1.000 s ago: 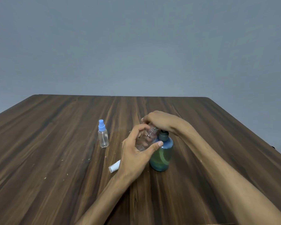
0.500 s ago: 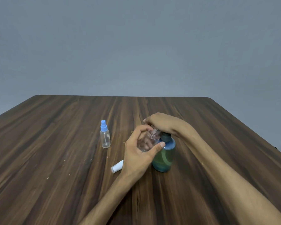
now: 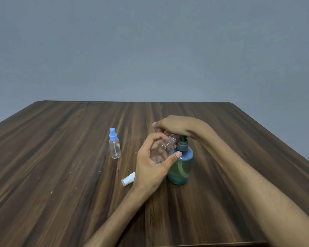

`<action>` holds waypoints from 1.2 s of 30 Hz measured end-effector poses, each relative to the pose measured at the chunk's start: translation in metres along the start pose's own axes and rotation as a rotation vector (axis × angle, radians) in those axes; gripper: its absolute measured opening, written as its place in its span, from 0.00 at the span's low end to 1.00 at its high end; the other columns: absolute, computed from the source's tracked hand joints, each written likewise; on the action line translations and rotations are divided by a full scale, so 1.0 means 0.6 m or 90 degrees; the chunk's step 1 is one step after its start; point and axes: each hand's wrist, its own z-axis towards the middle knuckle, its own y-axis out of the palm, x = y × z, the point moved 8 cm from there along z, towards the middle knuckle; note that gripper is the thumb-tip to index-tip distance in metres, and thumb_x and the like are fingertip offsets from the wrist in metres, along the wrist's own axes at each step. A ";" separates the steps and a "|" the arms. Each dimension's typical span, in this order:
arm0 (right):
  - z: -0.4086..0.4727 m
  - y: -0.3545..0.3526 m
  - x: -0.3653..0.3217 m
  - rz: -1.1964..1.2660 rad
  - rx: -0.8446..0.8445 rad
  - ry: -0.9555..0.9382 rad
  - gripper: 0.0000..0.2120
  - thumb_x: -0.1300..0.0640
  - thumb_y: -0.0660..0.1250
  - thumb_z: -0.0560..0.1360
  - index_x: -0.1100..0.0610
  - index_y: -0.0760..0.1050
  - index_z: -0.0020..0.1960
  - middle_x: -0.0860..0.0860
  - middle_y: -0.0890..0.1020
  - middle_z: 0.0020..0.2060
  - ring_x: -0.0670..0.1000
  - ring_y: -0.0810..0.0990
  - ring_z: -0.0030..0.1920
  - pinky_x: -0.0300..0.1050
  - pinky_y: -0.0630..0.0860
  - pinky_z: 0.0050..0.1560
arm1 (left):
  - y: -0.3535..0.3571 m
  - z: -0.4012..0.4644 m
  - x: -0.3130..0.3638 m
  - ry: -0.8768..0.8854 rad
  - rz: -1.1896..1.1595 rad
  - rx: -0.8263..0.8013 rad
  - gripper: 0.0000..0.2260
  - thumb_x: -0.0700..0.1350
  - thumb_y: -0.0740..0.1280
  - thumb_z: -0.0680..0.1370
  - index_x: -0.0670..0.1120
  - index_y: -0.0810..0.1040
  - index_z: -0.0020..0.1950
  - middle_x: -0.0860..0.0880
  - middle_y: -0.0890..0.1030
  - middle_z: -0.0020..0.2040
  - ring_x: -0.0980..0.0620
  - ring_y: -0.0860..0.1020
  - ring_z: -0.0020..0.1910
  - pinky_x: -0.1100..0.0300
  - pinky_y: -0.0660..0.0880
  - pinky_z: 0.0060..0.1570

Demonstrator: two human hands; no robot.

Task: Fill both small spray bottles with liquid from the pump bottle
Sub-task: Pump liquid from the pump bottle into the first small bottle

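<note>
Nearest to me lies the white cap point(image 3: 128, 178), on its side on the wooden table point(image 3: 61, 175), just left of my left wrist.

Next out, my left hand point(image 3: 152, 163) curls round the open spray bottle point(image 3: 163, 150), thumb on its near side and fingers wrapped over the far side, tilting its bare threaded neck toward the pump. It sits right against the pump bottle point(image 3: 181, 166), which stands upright just right of it, near the middle of the table, with greenish liquid inside.

Over the top comes my right hand point(image 3: 175, 126), palm down on the pump head, fingers reaching forward over the spout. I judge it is pressing there, but whether the fingers hook round anything I cannot tell (the hand covers its own underside).

Further out and to the left, the second spray bottle point(image 3: 114, 145) stands upright, well apart from the action, blue sprayer on and looking clear right through.

So, my reading: we are on bottle one of two. It looks close to empty, so the filling is barely begun, and the second one has not been opened yet.

Hidden from me: the spout tip, whether it lines up with the neck, and any liquid actually flowing.
</note>
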 end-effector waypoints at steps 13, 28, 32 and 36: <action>-0.003 0.008 0.002 -0.061 0.036 -0.015 0.22 0.52 0.52 0.88 0.64 0.76 0.45 0.63 0.82 0.39 0.55 0.75 0.35 0.49 0.74 0.45 | -0.002 0.001 -0.006 -0.017 -0.016 0.008 0.21 0.32 0.83 0.72 0.43 0.78 0.59 0.46 0.88 0.52 0.48 0.88 0.52 0.58 0.84 0.54; 0.000 -0.008 0.003 -0.005 0.073 -0.013 0.31 0.45 0.50 0.87 0.64 0.85 0.48 0.58 0.86 0.33 0.52 0.80 0.31 0.51 0.78 0.50 | 0.001 -0.002 -0.003 -0.005 -0.023 0.009 0.21 0.31 0.82 0.72 0.46 0.78 0.58 0.45 0.88 0.50 0.49 0.88 0.50 0.59 0.83 0.54; 0.000 0.009 0.001 -0.058 0.044 -0.033 0.26 0.50 0.51 0.88 0.62 0.76 0.39 0.61 0.82 0.34 0.52 0.74 0.31 0.52 0.74 0.47 | -0.001 0.001 -0.005 -0.006 -0.024 0.014 0.21 0.32 0.83 0.72 0.46 0.78 0.58 0.43 0.88 0.51 0.46 0.88 0.51 0.58 0.83 0.53; -0.004 -0.005 -0.007 -0.036 0.042 -0.031 0.35 0.40 0.48 0.88 0.65 0.82 0.47 0.63 0.86 0.37 0.49 0.77 0.27 0.50 0.77 0.49 | 0.000 0.000 -0.002 -0.004 -0.025 0.005 0.20 0.34 0.83 0.72 0.46 0.78 0.58 0.46 0.88 0.50 0.47 0.88 0.51 0.57 0.84 0.53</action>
